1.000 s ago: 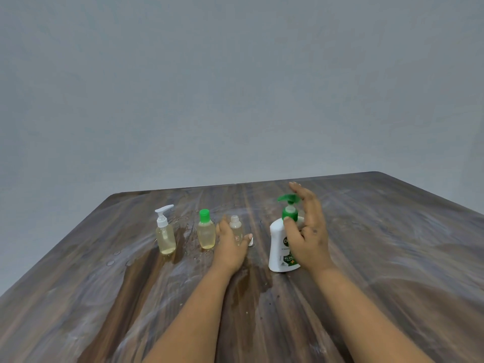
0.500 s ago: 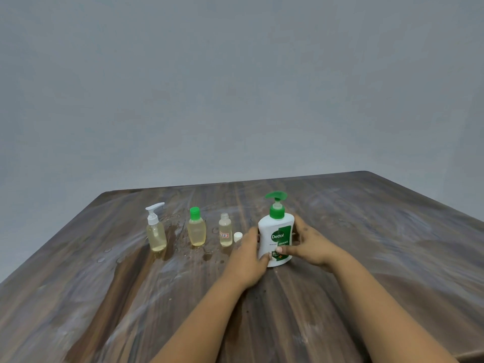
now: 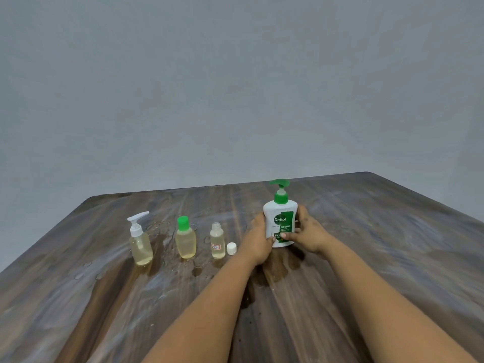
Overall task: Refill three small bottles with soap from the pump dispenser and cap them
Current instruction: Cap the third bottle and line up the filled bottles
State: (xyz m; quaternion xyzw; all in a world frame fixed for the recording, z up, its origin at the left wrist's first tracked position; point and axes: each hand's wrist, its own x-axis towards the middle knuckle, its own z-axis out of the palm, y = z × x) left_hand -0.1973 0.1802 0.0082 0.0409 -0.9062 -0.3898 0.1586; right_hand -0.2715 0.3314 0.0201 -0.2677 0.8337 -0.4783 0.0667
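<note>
Upright on the wood-grain surface [image 3: 392,258], right of centre: white pump dispenser [image 3: 280,222] with green label and green pump head, spout turned to the left. Gripped from both sides, low on the body. Left hand [image 3: 258,242] wrapped round its left flank, fingers curled behind, thumb across the front near the base. Right hand [image 3: 307,233] wrapped round the right flank, fingers curled against the far side, thumb lying over the lower label (thumb tips nearly meeting at the front).

To the left, three small bottles in a row, all upright and apart from one another, each holding pale yellow liquid. Farthest left: clear bottle with white pump top [image 3: 139,241]. Next: oval bottle with green cap [image 3: 186,238]. Nearest the hands: narrow clear bottle [image 3: 217,242], mouth uncapped, small label low on the front (writing too small to read). Just beside that one, on its right: small white cap [image 3: 231,248] standing on the surface, between bottle and left hand.

Wet patches and droplets [image 3: 196,271] around and in front of the bottles. Plain grey wall [image 3: 235,87] behind.
</note>
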